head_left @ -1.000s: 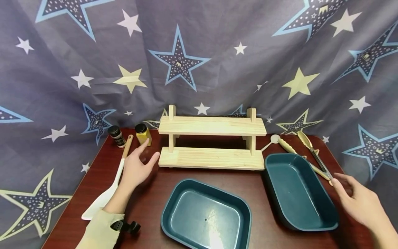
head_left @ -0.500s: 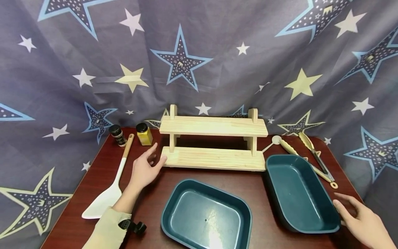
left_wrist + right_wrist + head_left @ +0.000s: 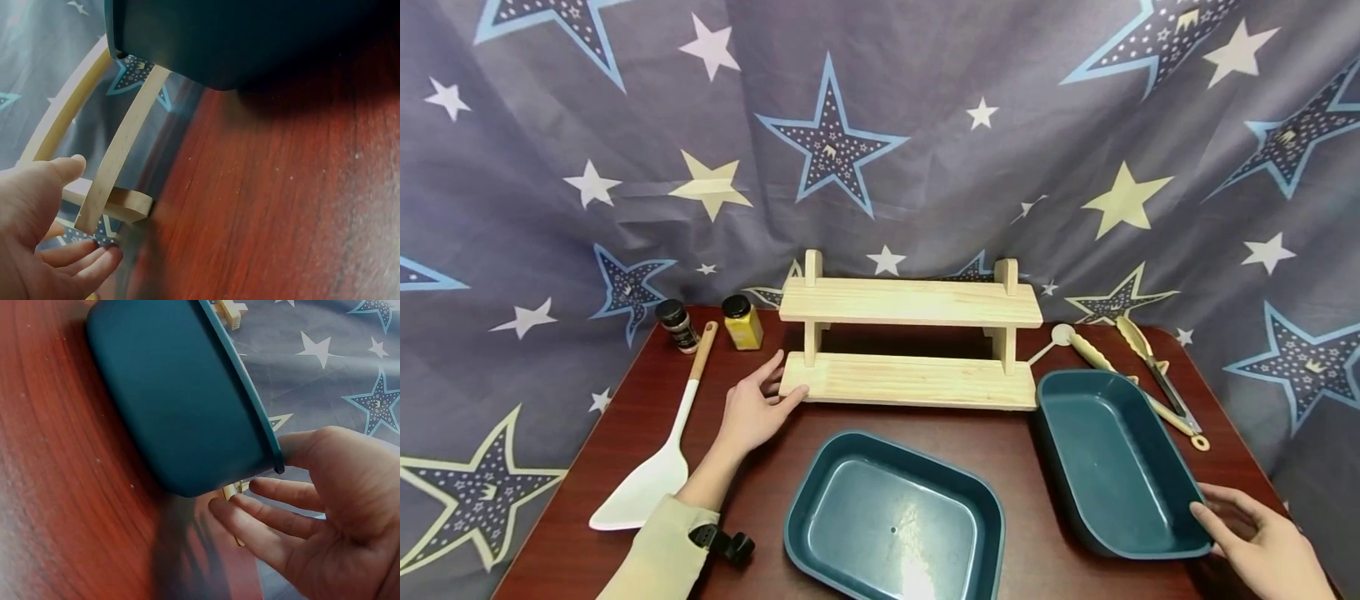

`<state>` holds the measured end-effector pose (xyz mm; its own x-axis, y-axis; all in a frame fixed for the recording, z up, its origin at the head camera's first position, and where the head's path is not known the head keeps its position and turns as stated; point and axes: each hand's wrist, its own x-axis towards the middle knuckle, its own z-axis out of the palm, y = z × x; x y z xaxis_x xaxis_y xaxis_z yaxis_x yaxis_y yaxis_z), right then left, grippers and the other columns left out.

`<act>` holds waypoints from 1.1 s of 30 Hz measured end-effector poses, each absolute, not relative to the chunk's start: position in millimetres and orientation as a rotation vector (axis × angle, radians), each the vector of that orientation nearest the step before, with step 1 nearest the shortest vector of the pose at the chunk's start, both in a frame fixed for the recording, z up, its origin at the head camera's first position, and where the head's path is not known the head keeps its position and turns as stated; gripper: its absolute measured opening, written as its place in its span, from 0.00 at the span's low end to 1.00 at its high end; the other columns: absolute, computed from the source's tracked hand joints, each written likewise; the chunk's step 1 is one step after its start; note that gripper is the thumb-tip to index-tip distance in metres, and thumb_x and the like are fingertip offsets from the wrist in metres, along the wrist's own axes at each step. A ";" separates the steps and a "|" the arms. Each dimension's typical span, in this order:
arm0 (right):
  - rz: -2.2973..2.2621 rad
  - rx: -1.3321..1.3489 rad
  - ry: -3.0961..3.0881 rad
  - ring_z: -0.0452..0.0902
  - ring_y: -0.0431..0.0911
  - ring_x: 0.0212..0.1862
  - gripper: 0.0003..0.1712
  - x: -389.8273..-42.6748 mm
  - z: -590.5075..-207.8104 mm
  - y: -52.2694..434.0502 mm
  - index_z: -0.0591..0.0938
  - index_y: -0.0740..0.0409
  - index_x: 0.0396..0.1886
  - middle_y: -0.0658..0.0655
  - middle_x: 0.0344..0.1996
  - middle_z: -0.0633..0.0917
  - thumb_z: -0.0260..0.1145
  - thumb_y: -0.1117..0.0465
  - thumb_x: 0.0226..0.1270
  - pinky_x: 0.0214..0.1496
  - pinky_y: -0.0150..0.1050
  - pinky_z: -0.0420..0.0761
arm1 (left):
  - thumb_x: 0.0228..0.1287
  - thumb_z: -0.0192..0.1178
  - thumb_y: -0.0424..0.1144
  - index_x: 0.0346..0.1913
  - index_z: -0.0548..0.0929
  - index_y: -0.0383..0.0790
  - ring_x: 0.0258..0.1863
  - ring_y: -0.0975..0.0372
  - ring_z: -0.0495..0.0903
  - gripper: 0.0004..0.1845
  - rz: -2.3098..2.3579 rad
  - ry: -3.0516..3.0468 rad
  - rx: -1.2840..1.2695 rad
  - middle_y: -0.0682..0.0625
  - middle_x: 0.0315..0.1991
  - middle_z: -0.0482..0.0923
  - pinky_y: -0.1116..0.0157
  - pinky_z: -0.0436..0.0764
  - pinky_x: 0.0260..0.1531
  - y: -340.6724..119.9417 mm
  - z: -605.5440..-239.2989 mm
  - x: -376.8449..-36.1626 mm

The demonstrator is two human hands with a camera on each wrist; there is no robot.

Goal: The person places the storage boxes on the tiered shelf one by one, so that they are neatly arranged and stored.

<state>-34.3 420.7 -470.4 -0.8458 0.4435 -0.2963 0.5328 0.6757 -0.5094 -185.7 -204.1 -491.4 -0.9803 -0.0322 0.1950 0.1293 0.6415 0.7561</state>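
Since a second ago, both hands have closed in: the left hand (image 3: 752, 410), fingers spread wide, now touches the left end of the wooden rack (image 3: 910, 342) at the table's back centre, and the right hand (image 3: 1262, 537), fingers relaxed, thumb at the rim, meets the near corner of the right teal tray (image 3: 1112, 467). Another teal tray (image 3: 895, 525) lies in front; a white spatula (image 3: 655, 467) lies left.

Wooden rack (image 3: 910, 342) stands at the table's (image 3: 625, 417) back; two jars (image 3: 709, 323) and spatula (image 3: 655, 450) left of it, tongs (image 3: 1157, 375) right, two trays (image 3: 1000, 492) in front.
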 end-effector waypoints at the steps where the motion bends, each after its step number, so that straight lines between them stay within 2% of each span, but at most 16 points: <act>1: -0.914 0.820 2.741 0.91 0.54 0.41 0.35 -34.8 -471.3 419.7 0.73 0.74 0.71 0.80 0.62 0.81 0.66 0.50 0.80 0.30 0.38 0.85 | 0.67 0.75 0.47 0.79 0.70 0.38 0.53 0.45 0.91 0.42 -1.247 -2.675 -0.086 0.34 0.60 0.86 0.51 0.89 0.51 -204.3 -491.6 -185.7; 9: -0.990 0.940 2.723 0.85 0.36 0.29 0.33 -40.0 -473.1 413.7 0.76 0.72 0.70 0.72 0.46 0.91 0.71 0.54 0.76 0.27 0.37 0.84 | 0.64 0.78 0.46 0.77 0.73 0.36 0.52 0.45 0.91 0.42 -1.226 -2.721 -0.077 0.35 0.68 0.81 0.49 0.89 0.51 -208.7 -492.1 -187.7; 16: -0.937 0.952 2.849 0.80 0.43 0.22 0.29 -36.8 -466.5 412.8 0.77 0.68 0.73 0.65 0.36 0.93 0.68 0.59 0.79 0.24 0.38 0.77 | 0.65 0.77 0.50 0.79 0.72 0.42 0.57 0.46 0.88 0.43 -1.296 -2.772 -0.040 0.36 0.74 0.73 0.48 0.87 0.55 -207.6 -492.3 -190.3; 20: -0.902 0.959 2.922 0.79 0.41 0.20 0.27 -37.6 -462.2 414.1 0.79 0.66 0.72 0.65 0.33 0.93 0.67 0.58 0.79 0.22 0.36 0.74 | 0.64 0.78 0.50 0.79 0.71 0.43 0.58 0.46 0.88 0.44 -1.335 -2.766 -0.013 0.36 0.75 0.72 0.48 0.87 0.55 -205.8 -492.5 -190.1; 24: -0.954 0.980 2.943 0.78 0.33 0.20 0.27 -39.3 -458.6 416.5 0.80 0.67 0.71 0.64 0.33 0.93 0.68 0.59 0.79 0.22 0.33 0.77 | 0.64 0.78 0.49 0.80 0.71 0.45 0.57 0.47 0.88 0.44 -1.393 -2.746 0.008 0.34 0.74 0.73 0.55 0.89 0.50 -203.9 -493.2 -188.8; 26: -0.987 0.973 2.946 0.77 0.29 0.21 0.27 -40.6 -456.0 418.0 0.80 0.68 0.70 0.60 0.32 0.93 0.68 0.60 0.78 0.22 0.33 0.79 | 0.65 0.78 0.49 0.80 0.70 0.46 0.57 0.47 0.88 0.44 -1.437 -2.739 0.026 0.34 0.74 0.72 0.60 0.88 0.46 -203.6 -493.5 -188.2; 27: -1.005 0.962 2.949 0.77 0.26 0.21 0.27 -41.2 -454.6 418.8 0.79 0.69 0.70 0.54 0.30 0.93 0.68 0.60 0.78 0.23 0.32 0.80 | 0.65 0.78 0.49 0.80 0.70 0.46 0.58 0.47 0.87 0.43 -1.454 -2.736 0.035 0.34 0.75 0.72 0.63 0.88 0.44 -203.5 -493.4 -187.9; 30: -1.090 0.918 2.970 0.77 0.21 0.23 0.28 -43.1 -449.3 421.3 0.79 0.69 0.71 0.30 0.26 0.86 0.68 0.59 0.78 0.23 0.32 0.81 | 0.65 0.78 0.48 0.80 0.70 0.47 0.58 0.47 0.87 0.43 -1.511 -2.725 0.059 0.34 0.75 0.73 0.70 0.85 0.40 -203.8 -493.6 -187.9; 33: -1.245 0.863 3.008 0.77 0.17 0.24 0.26 -44.0 -444.5 422.7 0.82 0.62 0.71 0.14 0.24 0.76 0.69 0.60 0.77 0.23 0.29 0.81 | 0.64 0.78 0.48 0.80 0.70 0.46 0.57 0.47 0.88 0.44 -1.552 -2.716 0.065 0.32 0.73 0.75 0.72 0.82 0.35 -204.4 -493.5 -188.0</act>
